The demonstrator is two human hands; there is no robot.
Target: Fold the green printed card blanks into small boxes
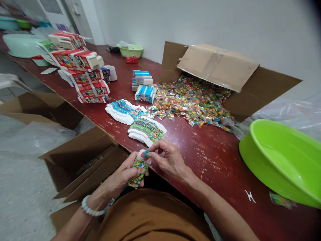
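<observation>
My left hand (pixel 126 174) is closed around a small green printed carton (pixel 139 169), tilted up over the table's front edge with its white end towards my other hand. At that end, my right hand (pixel 168 157) pinches a small candy packet (pixel 144 154) with blue and red showing; how far it sits inside the carton I cannot tell. Just beyond my hands lies a fanned row of flat green cartons (pixel 147 129). Behind that is a fanned row of blue cartons (pixel 125 110). A large heap of wrapped candy packets (pixel 190 103) spreads out of a tipped cardboard box (pixel 218 65).
Stacked red cartons (pixel 86 77) stand at the left, and blue carton bundles (pixel 145 93) beside the heap. A green basin (pixel 260 160) is at the right on the red table (pixel 200 160). Open cardboard boxes (pixel 75 164) stand on the floor left. Farther back are a light green bowl (pixel 131 51) and red tape dispenser (pixel 131 59).
</observation>
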